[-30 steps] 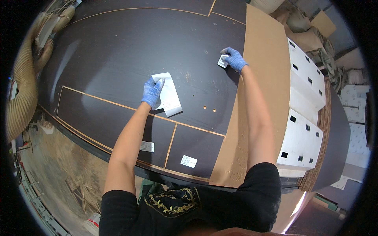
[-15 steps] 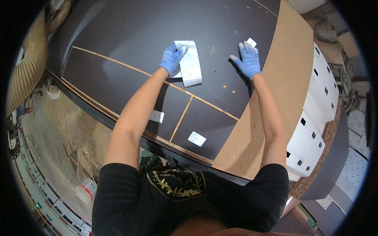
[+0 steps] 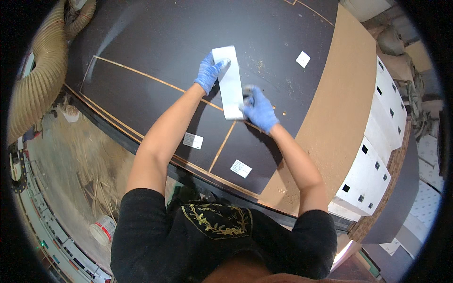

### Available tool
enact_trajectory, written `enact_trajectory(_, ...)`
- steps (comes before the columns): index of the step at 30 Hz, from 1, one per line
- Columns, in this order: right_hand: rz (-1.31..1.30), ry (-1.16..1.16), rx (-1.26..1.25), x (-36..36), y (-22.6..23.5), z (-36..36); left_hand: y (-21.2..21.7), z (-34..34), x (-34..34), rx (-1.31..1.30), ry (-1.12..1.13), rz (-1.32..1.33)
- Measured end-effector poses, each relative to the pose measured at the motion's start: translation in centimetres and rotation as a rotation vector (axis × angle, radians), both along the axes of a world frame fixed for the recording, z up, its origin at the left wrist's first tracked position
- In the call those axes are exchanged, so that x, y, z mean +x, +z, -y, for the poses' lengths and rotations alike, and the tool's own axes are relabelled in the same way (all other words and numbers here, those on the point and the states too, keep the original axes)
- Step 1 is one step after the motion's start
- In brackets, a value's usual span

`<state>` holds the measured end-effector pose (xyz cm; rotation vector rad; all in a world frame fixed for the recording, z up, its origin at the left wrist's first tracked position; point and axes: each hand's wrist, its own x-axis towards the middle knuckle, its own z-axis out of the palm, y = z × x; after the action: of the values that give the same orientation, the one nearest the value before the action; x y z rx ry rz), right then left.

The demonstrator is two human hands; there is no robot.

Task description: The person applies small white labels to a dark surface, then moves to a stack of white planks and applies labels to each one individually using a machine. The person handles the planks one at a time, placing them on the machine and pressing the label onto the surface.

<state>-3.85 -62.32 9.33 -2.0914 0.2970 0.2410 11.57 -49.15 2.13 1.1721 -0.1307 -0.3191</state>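
My left hand [image 3: 211,73], in a blue-and-white glove, grips a long white strip of labels [image 3: 230,89] near its upper end, thumb on top. The strip hangs over a dark brown panel [image 3: 188,28]. Beside the strip's lower right edge is my right hand [image 3: 260,111], gloved too, its fingers curled and smeared by motion; whether they pinch the strip I cannot tell. White labels lie on the panel: one at the upper right [image 3: 303,59], one at the near edge [image 3: 241,168] and one left of it [image 3: 193,140].
Grooves with light wood showing divide the panel. Bare brown board [image 3: 325,113] borders it on the right, with white blocks with dark square holes [image 3: 363,181] beyond. A ribbed hose [image 3: 49,70] hangs at left; a white bucket [image 3: 103,229] stands on the dusty floor.
My right hand has left the upper-right label and moved left and nearer, to the strip's lower end. That label now shows fully on the panel. My left hand still holds the strip, now more stretched out.
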Motion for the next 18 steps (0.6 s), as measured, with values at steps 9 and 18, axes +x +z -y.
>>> enact_trajectory(9, 0.281, -0.09, 0.145, -1.8, 1.8, 2.1, 4.8, 0.4, -3.5, 0.123, -0.105, 0.426)
enact_trajectory(18, 0.605, -0.287, 0.335, 3.1, 8.0, 1.2, 4.8, 2.6, -6.3, 0.079, -0.301, 0.498)
